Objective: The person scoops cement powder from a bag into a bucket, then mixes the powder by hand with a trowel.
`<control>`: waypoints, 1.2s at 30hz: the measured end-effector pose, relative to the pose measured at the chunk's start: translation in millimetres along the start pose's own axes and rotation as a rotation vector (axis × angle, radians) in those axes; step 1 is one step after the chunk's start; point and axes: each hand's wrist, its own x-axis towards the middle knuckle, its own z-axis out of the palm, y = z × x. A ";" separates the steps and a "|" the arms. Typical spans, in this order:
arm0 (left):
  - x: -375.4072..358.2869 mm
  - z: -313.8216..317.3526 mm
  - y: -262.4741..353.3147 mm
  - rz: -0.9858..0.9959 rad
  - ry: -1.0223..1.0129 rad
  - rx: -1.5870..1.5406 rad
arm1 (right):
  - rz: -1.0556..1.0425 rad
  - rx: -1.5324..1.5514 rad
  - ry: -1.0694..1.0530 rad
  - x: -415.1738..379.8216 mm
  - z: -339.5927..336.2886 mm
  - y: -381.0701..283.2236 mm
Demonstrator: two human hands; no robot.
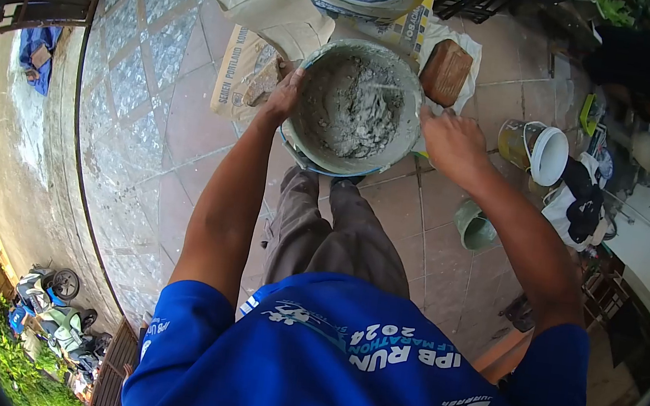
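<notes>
Tiled paving (449, 251) forms the floor of an outdoor terrace, viewed from above the person's head and shoulders. Nearest the camera is the blue shirt (353, 369) with white lettering, and below it the grey trousers (329, 236) lead down to the feet. A green cup-shaped container (475, 225) lies on the tiles just beside the right forearm. Between the two hands stands the round mixing bucket (353, 109), set on the tiles directly in front of the feet and filled with lumpy grey cement mortar (357, 105). The left hand (283, 96) is curled over the bucket's left rim, fingers closed around the edge. The right hand (450, 141) is at the bucket's right rim, closed in a fist; a thin pale rod-like handle runs from it into the mortar, though the grip itself is hard to make out. To the right, well apart from the bucket, a small yellow pail with a white lid (539, 148) lies on its side. Beyond the bucket, a brown brick (445, 72) rests on a white cloth, and paper cement sacks (276, 2) lie at the far edge.
</notes>
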 end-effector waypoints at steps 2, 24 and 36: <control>-4.3 -0.7 5.9 0.000 0.001 -0.004 | 0.083 -0.001 0.053 13.6 36.1 -17.2; -9.4 5.1 5.5 0.075 0.096 0.092 | 0.530 1.540 -0.961 37.6 74.2 -41.4; 3.2 -0.2 -7.4 0.084 0.052 0.120 | 0.329 1.347 -0.425 -58.5 29.1 14.8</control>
